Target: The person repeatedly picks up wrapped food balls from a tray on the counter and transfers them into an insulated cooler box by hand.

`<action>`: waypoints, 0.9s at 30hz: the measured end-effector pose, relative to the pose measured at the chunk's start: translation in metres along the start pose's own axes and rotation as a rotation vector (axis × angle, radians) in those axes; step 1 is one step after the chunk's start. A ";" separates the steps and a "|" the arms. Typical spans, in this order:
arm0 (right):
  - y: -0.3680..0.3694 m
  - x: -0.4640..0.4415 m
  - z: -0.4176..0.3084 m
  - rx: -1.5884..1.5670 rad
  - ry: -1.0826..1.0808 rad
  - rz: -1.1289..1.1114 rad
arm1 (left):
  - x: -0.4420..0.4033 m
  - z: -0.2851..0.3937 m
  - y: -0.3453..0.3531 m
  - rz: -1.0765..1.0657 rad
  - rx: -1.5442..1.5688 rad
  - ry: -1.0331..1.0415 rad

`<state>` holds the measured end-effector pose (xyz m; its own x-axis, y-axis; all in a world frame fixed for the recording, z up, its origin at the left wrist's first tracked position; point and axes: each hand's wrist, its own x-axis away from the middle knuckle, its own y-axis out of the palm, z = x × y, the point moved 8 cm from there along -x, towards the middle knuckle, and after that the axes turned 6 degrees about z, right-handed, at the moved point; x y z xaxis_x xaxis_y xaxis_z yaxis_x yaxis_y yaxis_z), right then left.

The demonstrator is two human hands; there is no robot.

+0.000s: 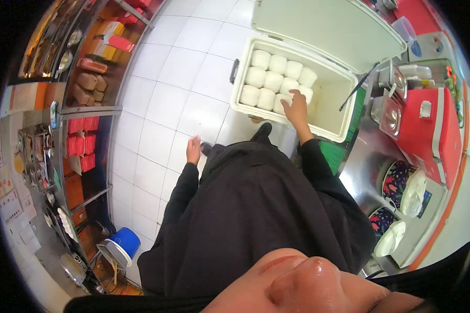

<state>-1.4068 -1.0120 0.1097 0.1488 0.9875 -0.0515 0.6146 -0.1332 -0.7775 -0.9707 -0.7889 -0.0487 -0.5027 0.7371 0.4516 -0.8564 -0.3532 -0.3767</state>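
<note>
A white cooler box (324,125) stands with its lid (329,31) raised. Packed in rows in its left part are several white rounded lumps (273,81), which look like dough balls; I cannot tell for certain. My right hand (296,110) reaches over the box's near rim to the front right of these lumps. Its thumb and fingers are apart, at or just above the nearest lumps; whether they touch is unclear. Low at my left side hangs my left hand (193,150), with its fingers loosely extended and nothing in them, over the tiled floor.
To the right runs a steel counter (357,161) bearing a red cooler (423,130), steel containers (390,112) and patterned pots (399,182) with white lids. A metal shelf (94,110) with red packs lines the left. A blue bucket (124,244) stands at the lower left.
</note>
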 end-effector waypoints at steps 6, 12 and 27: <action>0.054 0.095 -0.303 -0.558 -0.580 -0.109 | 0.121 -0.259 -0.151 -0.278 -0.818 -0.287; 0.216 0.307 -0.534 -0.775 -0.952 -0.927 | 0.227 -0.355 -0.200 -0.323 -0.475 -0.519; 0.665 0.257 -0.247 0.191 -0.634 -2.052 | 0.158 -0.402 -0.571 0.597 -0.036 -0.516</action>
<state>-0.7687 -0.8678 -0.2659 -0.6815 -0.4132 0.6041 -0.5389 0.8418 -0.0322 -0.5136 -0.2396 -0.0875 -0.8748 0.0650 0.4802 -0.4248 -0.5796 -0.6954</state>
